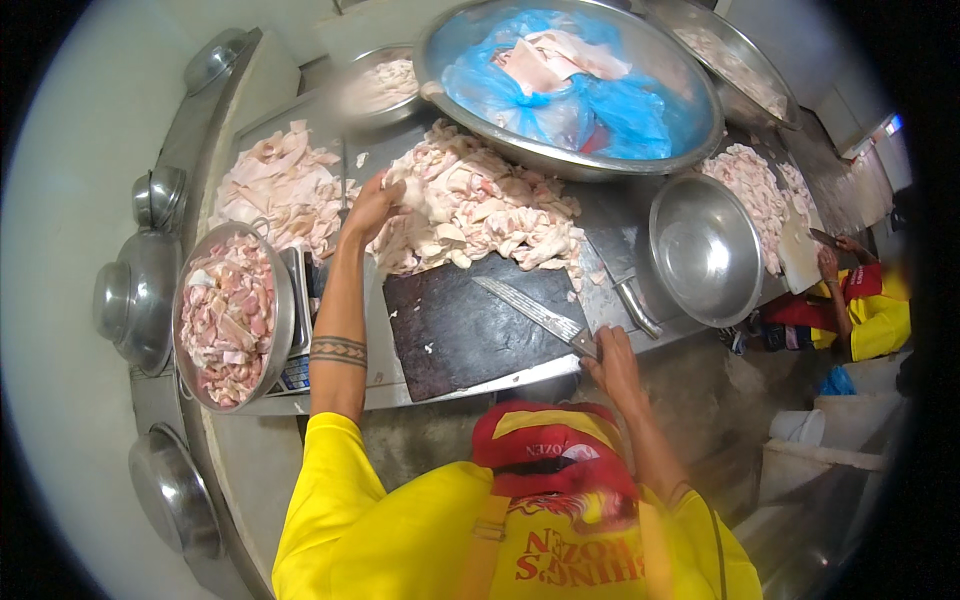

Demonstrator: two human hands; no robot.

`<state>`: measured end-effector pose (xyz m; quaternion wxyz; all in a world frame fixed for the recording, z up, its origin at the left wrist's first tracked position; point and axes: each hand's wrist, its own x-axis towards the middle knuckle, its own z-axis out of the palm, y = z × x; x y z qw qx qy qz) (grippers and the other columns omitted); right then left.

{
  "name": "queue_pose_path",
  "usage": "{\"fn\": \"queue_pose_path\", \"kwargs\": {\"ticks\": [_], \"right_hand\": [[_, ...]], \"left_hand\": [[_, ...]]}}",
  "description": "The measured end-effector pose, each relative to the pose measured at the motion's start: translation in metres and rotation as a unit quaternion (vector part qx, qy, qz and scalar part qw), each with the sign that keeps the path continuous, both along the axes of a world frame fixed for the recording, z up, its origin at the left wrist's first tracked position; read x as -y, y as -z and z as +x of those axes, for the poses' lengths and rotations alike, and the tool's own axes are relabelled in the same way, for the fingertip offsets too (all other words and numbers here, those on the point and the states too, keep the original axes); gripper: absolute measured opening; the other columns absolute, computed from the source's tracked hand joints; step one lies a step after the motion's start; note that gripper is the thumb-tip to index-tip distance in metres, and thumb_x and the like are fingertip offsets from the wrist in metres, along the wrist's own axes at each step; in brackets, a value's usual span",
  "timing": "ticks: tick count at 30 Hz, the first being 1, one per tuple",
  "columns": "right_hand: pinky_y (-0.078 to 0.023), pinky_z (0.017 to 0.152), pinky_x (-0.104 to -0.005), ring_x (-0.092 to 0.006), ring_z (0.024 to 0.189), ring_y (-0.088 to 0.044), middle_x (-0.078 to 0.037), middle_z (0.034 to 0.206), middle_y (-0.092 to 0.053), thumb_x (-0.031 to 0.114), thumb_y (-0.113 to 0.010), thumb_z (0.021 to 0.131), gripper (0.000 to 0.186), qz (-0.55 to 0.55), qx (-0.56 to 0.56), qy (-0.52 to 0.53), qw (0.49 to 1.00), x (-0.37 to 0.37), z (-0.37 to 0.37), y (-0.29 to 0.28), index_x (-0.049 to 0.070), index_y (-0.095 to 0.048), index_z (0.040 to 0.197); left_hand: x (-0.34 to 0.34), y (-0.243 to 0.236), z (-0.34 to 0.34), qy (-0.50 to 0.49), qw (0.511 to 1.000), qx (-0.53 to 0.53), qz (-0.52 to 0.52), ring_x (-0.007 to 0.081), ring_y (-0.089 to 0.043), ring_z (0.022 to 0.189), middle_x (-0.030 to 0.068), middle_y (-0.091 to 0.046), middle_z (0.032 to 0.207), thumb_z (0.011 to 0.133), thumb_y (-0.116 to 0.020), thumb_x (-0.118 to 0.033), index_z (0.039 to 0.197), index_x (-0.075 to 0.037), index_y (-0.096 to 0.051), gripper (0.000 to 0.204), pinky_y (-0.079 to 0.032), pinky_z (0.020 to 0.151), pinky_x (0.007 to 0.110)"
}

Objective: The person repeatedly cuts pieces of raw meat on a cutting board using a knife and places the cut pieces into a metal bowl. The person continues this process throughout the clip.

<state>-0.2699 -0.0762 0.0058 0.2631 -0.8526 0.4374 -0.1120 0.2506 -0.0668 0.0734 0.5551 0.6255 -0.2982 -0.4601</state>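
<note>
My left hand (374, 208) is at the left edge of a heap of pale raw meat pieces (480, 205), its fingers closed round one whitish, slightly blurred piece. In front of the heap lies a dark cutting board (455, 335), bare apart from small scraps. My right hand (615, 365) grips the handle of a long knife (530, 308); the blade slants over the board, its tip pointing toward the heap. A second knife (630, 298) rests on the metal table just right of the board.
A big steel basin (440, 110) holds blue plastic and skin sheets. An empty steel bowl (705, 250) stands right. At left are flat skin pieces (275, 185), and a full colander (283, 335) on a scale (298, 373). A co-worker (870, 310) cuts at far right.
</note>
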Motion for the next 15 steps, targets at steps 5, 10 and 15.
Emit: {"fn": "queue_pose_path", "kwargs": {"ticks": [5, 10, 15], "right_hand": [[-0.048, 0.087, -0.05, -0.0428, 0.103, -0.055, -0.02, 0.106, -0.056, 0.006, -0.082, 0.074, 0.039, 0.002, 0.017, 0.023, 1.0, -0.002, 0.008, 0.001, 0.002, -0.059, 0.105], [-0.047, 0.087, -0.0497, -0.0423, 0.102, -0.055, -0.02, 0.106, -0.055, 0.005, -0.083, 0.073, 0.042, -0.023, 0.031, -0.011, 0.999, 0.002, 0.022, 0.006, 0.003, -0.06, 0.108], [-0.047, 0.092, -0.0487, -0.0416, 0.107, -0.056, -0.02, 0.11, -0.056, 0.003, -0.085, 0.072, 0.047, -0.023, 0.045, -0.013, 0.999, 0.003, 0.011, 0.018, 0.003, -0.062, 0.113]], "left_hand": [[0.028, 0.021, -0.014, -0.018, 0.957, 0.289, -0.012, 0.032, -0.055, 0.127, 0.0191, -0.053, 0.143, 0.098, -0.064, -0.018, 0.158, 0.003, -0.024, 0.076, -0.045, 0.111, 0.048], [0.057, 0.072, -0.04, 0.256, 0.759, 0.581, 0.144, 0.0415, -0.032, 0.148, 0.0276, -0.032, 0.16, 0.087, -0.071, -0.02, 0.145, -0.003, -0.05, 0.064, -0.032, 0.121, 0.051], [0.033, 0.139, -0.086, 0.02, 0.82, 0.522, 0.232, 0.0448, -0.036, 0.147, 0.028, -0.025, 0.163, 0.069, -0.087, -0.031, 0.138, -0.015, -0.064, 0.075, -0.034, 0.121, 0.048]]}}
